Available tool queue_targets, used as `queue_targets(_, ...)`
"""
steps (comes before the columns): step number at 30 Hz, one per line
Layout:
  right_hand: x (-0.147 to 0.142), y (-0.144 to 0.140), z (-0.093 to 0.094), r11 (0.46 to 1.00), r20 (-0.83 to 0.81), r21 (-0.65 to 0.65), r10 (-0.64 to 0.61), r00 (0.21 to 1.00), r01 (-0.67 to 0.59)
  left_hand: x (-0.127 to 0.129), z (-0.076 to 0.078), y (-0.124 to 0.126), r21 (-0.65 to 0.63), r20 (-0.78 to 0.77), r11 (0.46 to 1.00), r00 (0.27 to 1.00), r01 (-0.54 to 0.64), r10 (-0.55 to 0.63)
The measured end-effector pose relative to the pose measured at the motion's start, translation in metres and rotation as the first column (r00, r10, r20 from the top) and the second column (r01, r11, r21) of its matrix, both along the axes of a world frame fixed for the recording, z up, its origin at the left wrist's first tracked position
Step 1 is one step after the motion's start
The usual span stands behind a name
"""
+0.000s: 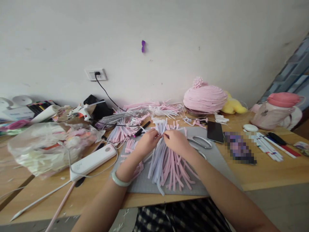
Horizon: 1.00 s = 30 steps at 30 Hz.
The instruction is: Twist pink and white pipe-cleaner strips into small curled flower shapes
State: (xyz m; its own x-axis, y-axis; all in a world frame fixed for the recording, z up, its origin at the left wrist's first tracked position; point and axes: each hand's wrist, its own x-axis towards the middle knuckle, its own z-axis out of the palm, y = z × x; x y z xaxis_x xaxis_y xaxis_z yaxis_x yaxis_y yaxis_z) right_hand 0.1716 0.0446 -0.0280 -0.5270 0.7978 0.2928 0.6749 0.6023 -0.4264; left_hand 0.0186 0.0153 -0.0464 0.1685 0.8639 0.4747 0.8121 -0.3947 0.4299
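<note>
My left hand [149, 141] and my right hand [177, 140] meet over a grey cutting mat [217, 170], fingertips closed and nearly touching. Between them they pinch the upper part of a bundle of lavender pipe cleaners [156, 162], whose ends fan out towards me and stick up beyond the fingers. Pink pipe cleaners [177, 174] spread out below my right hand; whether it grips these too is hidden. Scissors [201, 142] lie partly under my right forearm. Short pink pipe cleaner pieces [130, 146] lie on the mat beside my left wrist.
A white power strip [93, 161] and a plastic bag of scraps [48, 148] lie left, with a glue gun [84, 112] behind. At right are a phone [215, 131], several markers [270, 146] and a jug [274, 111]. A pink pipe-cleaner dome [205, 98] stands at the back.
</note>
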Motion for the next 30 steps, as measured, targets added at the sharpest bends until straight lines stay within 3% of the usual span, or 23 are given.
queue_targets(3, -0.006, -0.002, -0.005, 0.998, -0.173, -0.033, 0.051, 0.984, -0.058, -0.005, 0.001, 0.001, 0.099, 0.093, 0.995, 0.995, -0.026, 0.016)
queue_targets(8, -0.004, 0.010, -0.006, 0.941, -0.380, -0.255, 0.115, 0.918, -0.223, -0.012, 0.003, 0.002, 0.126, 0.239, 0.992, 0.971, -0.025, -0.006)
queue_targets(10, 0.000, 0.015, -0.006, 0.883, -0.437, -0.355, 0.134, 0.889, -0.308, -0.013, 0.004, 0.002, 0.107, 0.309, 0.993, 0.951, -0.058, 0.022)
queue_targets(13, 0.006, 0.023, -0.006, 0.736, -0.483, -0.545, 0.117, 0.868, -0.403, -0.013, 0.006, 0.001, 0.060, 0.414, 0.996, 0.909, -0.065, 0.034)
queue_targets(15, 0.011, 0.028, -0.007, 0.646, -0.476, -0.644, 0.080, 0.876, -0.409, -0.011, 0.008, 0.000, 0.002, 0.478, 1.000, 0.878, -0.026, 0.022)
queue_targets(17, 0.014, 0.033, -0.009, 0.609, -0.445, -0.690, 0.071, 0.893, -0.392, -0.008, 0.009, -0.003, -0.061, 0.528, 0.997, 0.849, 0.044, -0.005)
queue_targets(20, 0.017, 0.040, -0.012, 0.640, -0.372, -0.687, 0.096, 0.923, -0.343, -0.004, 0.010, -0.006, -0.142, 0.547, 0.971, 0.833, 0.192, -0.085)
queue_targets(23, 0.021, 0.045, -0.012, 0.706, -0.292, -0.638, 0.148, 0.945, -0.307, -0.004, 0.009, -0.007, -0.229, 0.454, 0.930, 0.876, 0.288, -0.160)
queue_targets(26, 0.026, 0.049, -0.010, 0.745, -0.240, -0.586, 0.216, 0.946, -0.319, -0.007, 0.008, -0.006, -0.273, 0.257, 0.913, 0.938, 0.303, -0.235)
queue_targets(30, 0.026, 0.046, -0.007, 0.809, -0.171, -0.520, 0.216, 0.961, -0.274, -0.008, 0.006, -0.004, -0.227, 0.012, 0.931, 0.957, 0.285, -0.290)
